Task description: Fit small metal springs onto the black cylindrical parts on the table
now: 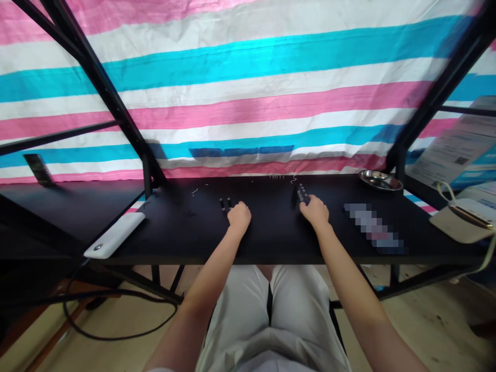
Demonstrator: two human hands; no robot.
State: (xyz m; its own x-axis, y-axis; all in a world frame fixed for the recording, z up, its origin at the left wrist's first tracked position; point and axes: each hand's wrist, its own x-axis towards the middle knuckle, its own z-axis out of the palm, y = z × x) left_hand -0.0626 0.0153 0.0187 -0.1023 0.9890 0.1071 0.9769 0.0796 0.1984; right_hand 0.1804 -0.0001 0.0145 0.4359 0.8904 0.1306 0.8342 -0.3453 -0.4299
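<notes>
My left hand (239,218) rests on the black table with its fingers curled closed. Just beyond its thumb stand two small black cylinders (222,204) with lighter ends; whether the fingers grip anything is hidden. My right hand (316,212) is also closed, its thumb and fingertips against a cluster of small dark cylinders with grey tops (301,193). How many of these pieces the right fingers hold cannot be made out.
A round metal dish (380,180) sits at the back right, with a blurred-out flat item (374,229) in front. A cream pouch (461,221) lies at the right end. On the left edge is a white power strip (116,235) with a black cable. Black frame posts (124,113) flank the table.
</notes>
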